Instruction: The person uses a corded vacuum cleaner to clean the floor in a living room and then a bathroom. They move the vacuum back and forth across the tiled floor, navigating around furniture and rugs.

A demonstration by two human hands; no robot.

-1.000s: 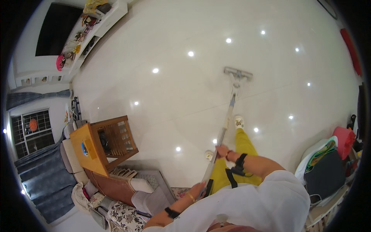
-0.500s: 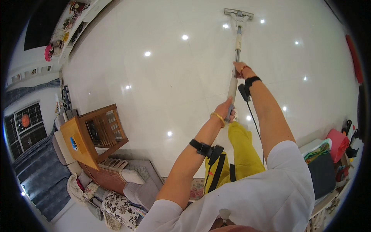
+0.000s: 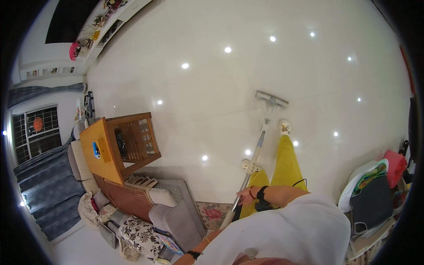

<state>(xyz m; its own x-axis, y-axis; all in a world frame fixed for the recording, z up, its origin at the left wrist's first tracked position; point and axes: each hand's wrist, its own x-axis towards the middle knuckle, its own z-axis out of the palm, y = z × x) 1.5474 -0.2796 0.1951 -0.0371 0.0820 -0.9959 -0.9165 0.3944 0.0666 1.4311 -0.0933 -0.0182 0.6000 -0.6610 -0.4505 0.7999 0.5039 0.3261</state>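
Note:
A flat-headed floor mop (image 3: 258, 145) slants across the glossy tiles, its wide head (image 3: 271, 99) resting on the floor ahead of my feet. Around the metal part of its handle closes my right hand (image 3: 245, 195), with a black strap on the wrist. At the lower edge, my left hand (image 3: 213, 236) is at the handle's upper end, where the mop runs in beside my body; the white shirt mostly hides its fingers. My yellow trouser legs (image 3: 286, 161) and light shoes (image 3: 285, 127) stand close to the handle, one foot on either side.
To the left are a wooden table (image 3: 104, 152) with blue items on it, a grey sofa (image 3: 176, 210) and a patterned cushion (image 3: 137, 236). A floral mat (image 3: 214, 213) lies near the sofa. Bags (image 3: 373, 198) crowd the right side. A white cabinet (image 3: 128, 15) lines the far left.
The mop head has come back toward my feet, and both hands have drawn back to my body. One foot has stepped forward. The view has shifted slightly.

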